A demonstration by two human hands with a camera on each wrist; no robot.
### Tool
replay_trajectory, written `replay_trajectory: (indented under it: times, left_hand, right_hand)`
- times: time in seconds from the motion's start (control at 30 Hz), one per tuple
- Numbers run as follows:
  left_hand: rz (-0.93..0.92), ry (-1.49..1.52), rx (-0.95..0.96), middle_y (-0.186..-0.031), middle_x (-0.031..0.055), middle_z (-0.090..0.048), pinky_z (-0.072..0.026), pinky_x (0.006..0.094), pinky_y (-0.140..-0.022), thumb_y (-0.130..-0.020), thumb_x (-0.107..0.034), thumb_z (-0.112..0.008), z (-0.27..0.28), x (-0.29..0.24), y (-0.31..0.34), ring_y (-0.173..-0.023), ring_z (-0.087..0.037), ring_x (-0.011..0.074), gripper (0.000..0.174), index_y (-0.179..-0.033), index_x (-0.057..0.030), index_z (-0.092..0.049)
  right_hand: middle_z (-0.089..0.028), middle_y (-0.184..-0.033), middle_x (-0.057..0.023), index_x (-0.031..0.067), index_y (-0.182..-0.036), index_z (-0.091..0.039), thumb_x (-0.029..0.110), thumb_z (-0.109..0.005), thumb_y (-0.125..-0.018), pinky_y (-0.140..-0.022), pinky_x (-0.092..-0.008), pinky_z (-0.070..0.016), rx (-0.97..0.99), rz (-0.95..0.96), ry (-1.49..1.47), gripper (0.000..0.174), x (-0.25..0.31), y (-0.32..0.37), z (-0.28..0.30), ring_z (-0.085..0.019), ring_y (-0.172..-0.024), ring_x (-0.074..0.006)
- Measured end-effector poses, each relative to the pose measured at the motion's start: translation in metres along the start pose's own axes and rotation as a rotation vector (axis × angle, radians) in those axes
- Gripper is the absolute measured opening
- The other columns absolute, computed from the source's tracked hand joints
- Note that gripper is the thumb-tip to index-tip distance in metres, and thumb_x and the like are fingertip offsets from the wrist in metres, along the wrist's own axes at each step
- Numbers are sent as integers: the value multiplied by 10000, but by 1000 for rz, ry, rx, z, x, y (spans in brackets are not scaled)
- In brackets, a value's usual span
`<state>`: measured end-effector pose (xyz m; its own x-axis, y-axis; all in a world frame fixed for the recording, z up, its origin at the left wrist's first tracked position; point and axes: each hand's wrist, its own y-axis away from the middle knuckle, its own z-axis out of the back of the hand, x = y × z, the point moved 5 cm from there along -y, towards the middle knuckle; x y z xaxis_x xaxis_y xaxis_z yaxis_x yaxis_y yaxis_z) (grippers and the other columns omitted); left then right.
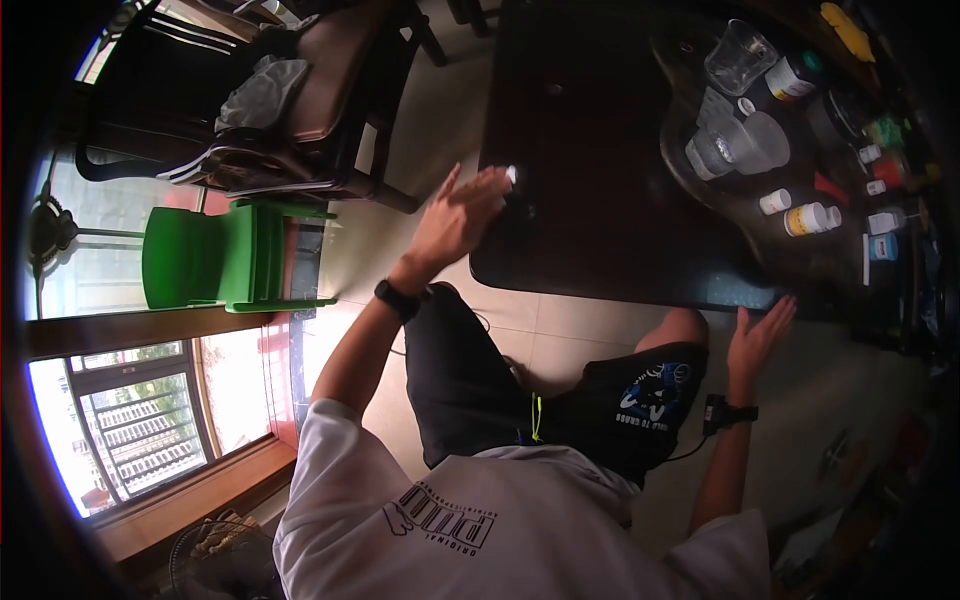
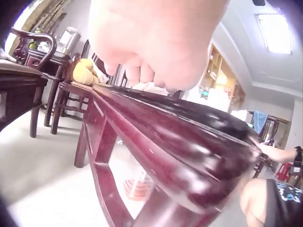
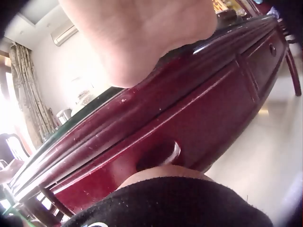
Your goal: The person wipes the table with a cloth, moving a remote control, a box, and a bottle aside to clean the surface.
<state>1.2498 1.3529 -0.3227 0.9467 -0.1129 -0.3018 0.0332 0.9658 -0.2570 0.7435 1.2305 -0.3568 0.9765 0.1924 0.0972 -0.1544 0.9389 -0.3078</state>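
Note:
A dark, glossy wooden table (image 1: 600, 200) lies in front of the seated person. At its left edge is the left hand (image 1: 462, 215), fingers extended together over the top and thumb apart. A small bright spot shows at its fingertips in the head view. The left wrist view has this hand (image 2: 156, 42) close above the reddish-brown rim (image 2: 175, 146). Over at the front edge, toward the right, the right hand (image 1: 758, 338) has straight fingers and a spread thumb. In the right wrist view its palm (image 3: 142, 38) overlaps the table's edge, above a drawer front (image 3: 208, 118). Neither hand grips anything.
Clear plastic cups (image 1: 740, 55), a dark bottle with a green cap (image 1: 790, 77) and several small white bottles (image 1: 808, 219) stand on the table's right part. On the left are a green chair (image 1: 215, 255) and a wooden armchair (image 1: 330, 70) with a plastic bag (image 1: 262, 95).

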Motion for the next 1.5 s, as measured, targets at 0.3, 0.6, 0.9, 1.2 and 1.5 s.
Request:
replay_trajectory:
  times: [0.3,0.6,0.9,1.2,1.5]
  left_hand:
    - [41,-59,-77,-1454,96,-573,-312,549,-1197,-1018,-127,-498,-19,72,-111,-1374,-510,269,409,-1423,-114,-551]
    - [39,203,-143,-1294,119,-673,-416,477,-1154,-905,52,-545,-8,26,-75,-1241,-612,308,406,-1256,-88,-693]
    - [-6,334,-2,-1315,72,-679,-397,463,-1175,-882,-51,-680,-2,-66,43,-1283,-604,230,371,-1246,-114,-707]
    - [33,281,34,-1146,-1,-752,-334,505,-1210,-908,-78,-675,-1,-50,34,-1154,-682,179,242,-1120,-159,-759]
    - [6,259,-73,-1069,11,-769,-248,520,-1247,-895,-119,-674,-7,22,-56,-1032,-714,237,168,-988,-186,-797]
  right_hand:
    - [-205,-1622,-290,-83,-1552,-205,394,-643,-963,-1229,-525,-217,16,-8,-90,876,-6,1,-6,-199,-1514,-448]
    - [-222,-1618,-279,-83,-1544,-226,375,-658,-956,-1227,-529,-228,-15,-17,-144,861,-4,1,-8,-211,-1509,-445]
    - [-228,-1621,-270,-82,-1544,-235,333,-671,-952,-1228,-517,-235,1,-14,-102,844,-1,-2,-3,-224,-1508,-433]
    - [-219,-1625,-273,-83,-1547,-227,322,-665,-955,-1229,-524,-228,14,-11,-104,840,-1,-2,-2,-218,-1510,-437]
    - [-211,-1624,-283,-79,-1551,-217,352,-663,-955,-1226,-532,-224,-5,9,-121,860,-6,0,-7,-205,-1511,-451]
